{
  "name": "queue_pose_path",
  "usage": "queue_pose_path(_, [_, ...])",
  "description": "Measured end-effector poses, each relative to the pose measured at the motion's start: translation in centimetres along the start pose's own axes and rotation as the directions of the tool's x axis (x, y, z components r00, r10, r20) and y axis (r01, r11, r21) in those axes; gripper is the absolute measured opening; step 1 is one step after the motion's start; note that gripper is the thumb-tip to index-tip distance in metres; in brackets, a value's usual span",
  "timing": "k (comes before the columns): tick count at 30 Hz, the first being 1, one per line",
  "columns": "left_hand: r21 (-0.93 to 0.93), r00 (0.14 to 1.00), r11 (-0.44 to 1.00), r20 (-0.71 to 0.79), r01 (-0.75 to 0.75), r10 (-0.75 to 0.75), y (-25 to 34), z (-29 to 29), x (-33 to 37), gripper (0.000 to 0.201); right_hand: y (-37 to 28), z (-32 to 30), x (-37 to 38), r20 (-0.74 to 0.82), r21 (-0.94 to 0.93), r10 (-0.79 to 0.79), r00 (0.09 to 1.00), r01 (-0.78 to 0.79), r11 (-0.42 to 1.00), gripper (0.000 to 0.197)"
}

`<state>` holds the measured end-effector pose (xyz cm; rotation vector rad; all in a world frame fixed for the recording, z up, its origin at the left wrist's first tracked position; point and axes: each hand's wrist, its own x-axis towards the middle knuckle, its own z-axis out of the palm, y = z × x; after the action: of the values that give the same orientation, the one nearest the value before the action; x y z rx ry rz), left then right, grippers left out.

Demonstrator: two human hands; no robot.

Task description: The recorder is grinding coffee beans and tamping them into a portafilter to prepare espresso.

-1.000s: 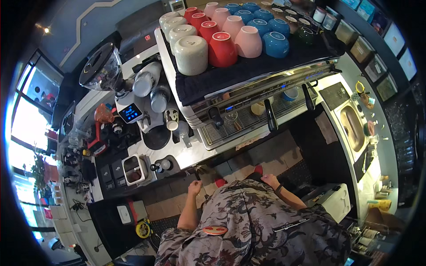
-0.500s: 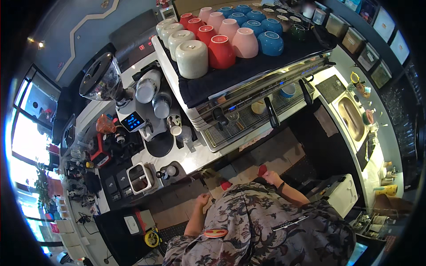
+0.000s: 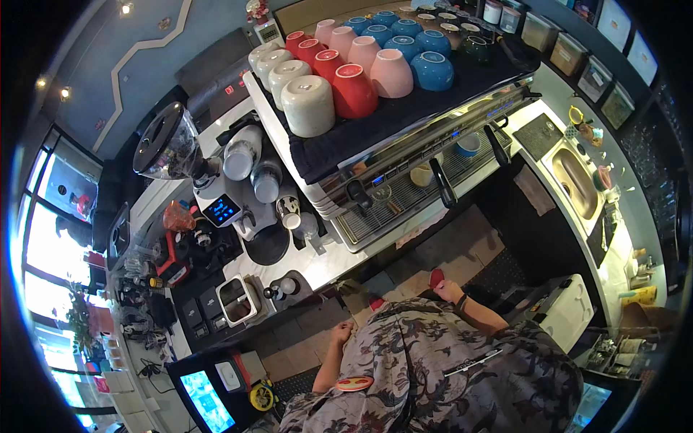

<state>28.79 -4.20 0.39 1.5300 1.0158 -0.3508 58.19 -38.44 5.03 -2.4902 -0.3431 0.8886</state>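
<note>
Both my hands hang low in front of my patterned shirt (image 3: pixel 433 346), below the counter's front edge. My left hand (image 3: pixel 342 333) has loosely curled fingers and nothing visible in it. Curled too is my right hand (image 3: pixel 449 290), with a dark band at its wrist; no held thing shows. Just past it, down on the floor, is a red shoe (image 3: pixel 437 278). An espresso machine (image 3: pixel 404 180) stands on the white counter (image 3: pixel 333 268) ahead of me. Left of it are a coffee grinder (image 3: pixel 220 206) and metal pitchers (image 3: pixel 238 164), apart from both hands.
Upturned cups, among them a red cup (image 3: pixel 354 92), cover the machine's top. A sink (image 3: pixel 574 184) lies at the right. Nearer left are a square metal bin (image 3: pixel 239 299) and a lit screen (image 3: pixel 208 400). A white box (image 3: pixel 564 314) stands by my right arm.
The whole view has shifted slightly, and the lit face of the screen at lower left now shows. Both hands stay low and curled, close to where they were.
</note>
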Motion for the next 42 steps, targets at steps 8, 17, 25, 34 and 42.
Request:
queue_pose_path(8, [0.177,0.997,0.983,-0.069,0.053,-0.041,2.0,0.8,0.6,0.045,-0.2,-0.9,0.0,-0.024,0.034,-0.031,0.999,0.031,0.999,0.029])
queue_pose_path(17, [0.28,0.988,0.954,-0.14,0.108,-0.071,3.3,1.6,0.0,0.051,-3.2,-8.0,4.6,-0.484,0.471,-0.056,0.873,0.314,0.824,0.016])
queue_pose_path(25, [0.245,0.984,0.964,-0.17,0.1,-0.059,6.4,6.6,0.8,0.052,-13.8,-21.7,5.7,-0.73,0.31,-0.245,0.638,0.629,0.713,0.052])
queue_pose_path(34, [0.272,0.98,0.962,-0.191,-0.006,0.061,15.4,17.3,1.5,0.044,-16.1,-25.8,12.8,-0.543,0.247,-0.572,0.615,0.768,0.591,0.124])
queue_pose_path(42, [0.133,0.95,0.99,-0.298,-0.055,0.093,15.7,22.3,0.9,0.042,-16.2,-26.0,16.1,-0.282,0.177,-0.665,0.692,0.718,0.673,0.129])
